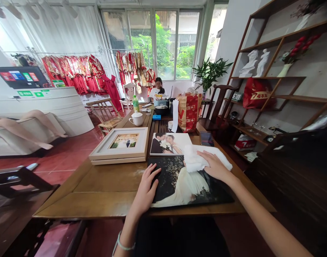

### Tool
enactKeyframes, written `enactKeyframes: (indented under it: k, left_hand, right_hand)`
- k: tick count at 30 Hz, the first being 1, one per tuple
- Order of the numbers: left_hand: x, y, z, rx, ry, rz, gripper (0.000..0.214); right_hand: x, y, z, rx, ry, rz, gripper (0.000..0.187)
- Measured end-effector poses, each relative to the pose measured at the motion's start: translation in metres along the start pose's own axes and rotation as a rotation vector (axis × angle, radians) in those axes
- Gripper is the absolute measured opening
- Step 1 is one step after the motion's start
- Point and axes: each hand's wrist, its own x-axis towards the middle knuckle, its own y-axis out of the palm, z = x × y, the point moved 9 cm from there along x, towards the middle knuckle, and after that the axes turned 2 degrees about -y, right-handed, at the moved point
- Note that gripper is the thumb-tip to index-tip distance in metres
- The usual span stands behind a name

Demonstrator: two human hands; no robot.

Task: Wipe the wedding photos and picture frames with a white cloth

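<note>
Head view: brown wooden table (104, 185) is filling the mid & lower area; open shelving unit (270, 41) is standing to the R, red garments (72, 73) are hanging in the bg, & another person (158, 94) is sitting at the far end. Dark photo panel (188, 185) w/ a pale dress is lying flat along the near edge of the table, R of ctr. Thick pale frame (119, 141) w/ a small pic is lying farther L; couple photo (168, 144) is lying just beyond the dark photo panel. Red-and-tan paper bag (188, 114) is standing farther back. White cloth (194, 162) is bunching up over the panel's upper R part, in view overlapping the couple photo's near R corner. R grip (215, 167) is resting palm-down on the cloth, fingers extended; can't tell if it's pinching any fabric. L grip (146, 185) is spreading its fingers wide, flat on the panel's L edge. White lidded cup (137, 119) is standing beyond the frame, green bottle (136, 103) behind it. Thin pale bracelet (124, 247) is circling the L wrist.
</note>
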Motion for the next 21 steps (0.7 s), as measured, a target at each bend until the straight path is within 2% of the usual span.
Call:
enactKeyframes:
  k: [2, 4, 11, 14, 17, 21]
  left_hand:
    - [0.0, 0.0, 0.0, 0.005, -0.001, -0.001, 0.037]
    - [0.0, 0.0, 0.0, 0.01, -0.002, -0.004, 0.036]
    - [0.0, 0.0, 0.0, 0.015, 0.001, 0.0, 0.036]
    - [0.001, 0.001, 0.001, 0.018, -0.002, 0.005, 0.036]
    - [0.001, 0.001, 0.002, 0.016, -0.004, 0.004, 0.036]
    - [0.001, 0.001, 0.001, 0.009, -0.001, -0.001, 0.036]
  right_hand:
    - [0.0, 0.002, 0.007, -0.008, 0.002, -0.004, 0.062]
    - [-0.012, 0.006, 0.019, -0.014, -0.006, -0.002, 0.064]
    - [-0.109, 0.012, 0.074, -0.053, -0.102, -0.006, 0.082]
    - [-0.13, 0.011, 0.081, -0.024, -0.127, 0.033, 0.084]
    - [-0.121, 0.009, 0.07, -0.003, -0.074, 0.055, 0.079]
    - [-0.073, 0.007, 0.044, -0.023, 0.042, 0.046, 0.071]
